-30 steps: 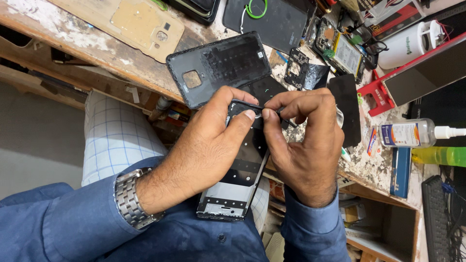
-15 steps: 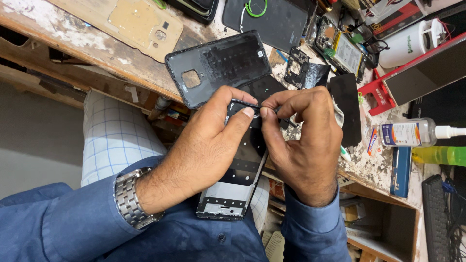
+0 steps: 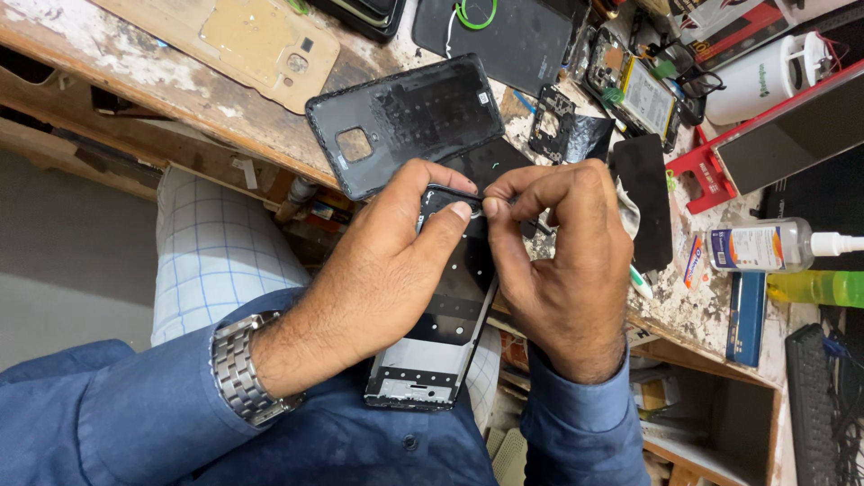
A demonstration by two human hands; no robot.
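Observation:
I hold a stripped black phone frame (image 3: 438, 333) over my lap, its top end toward the bench. My left hand (image 3: 378, 270) wraps around the frame from the left, thumb pressed on its upper edge. My right hand (image 3: 562, 270) meets it from the right, with fingertips pinched on a small dark part at the frame's top. What exactly sits between those fingertips is too small to tell. A steel watch (image 3: 241, 364) is on my left wrist. A dark phone back cover (image 3: 405, 121) lies on the bench just beyond my hands.
The worn wooden bench (image 3: 180, 90) carries a tan back cover (image 3: 243, 40), a black panel (image 3: 522, 40), a small circuit frame (image 3: 551, 121), a dark screen (image 3: 643, 198), an opened phone (image 3: 634, 85), a clear bottle (image 3: 760, 245) and a white cup (image 3: 751, 81).
Both hands stay on the frame's top end; the fingertips have shifted only slightly against each other.

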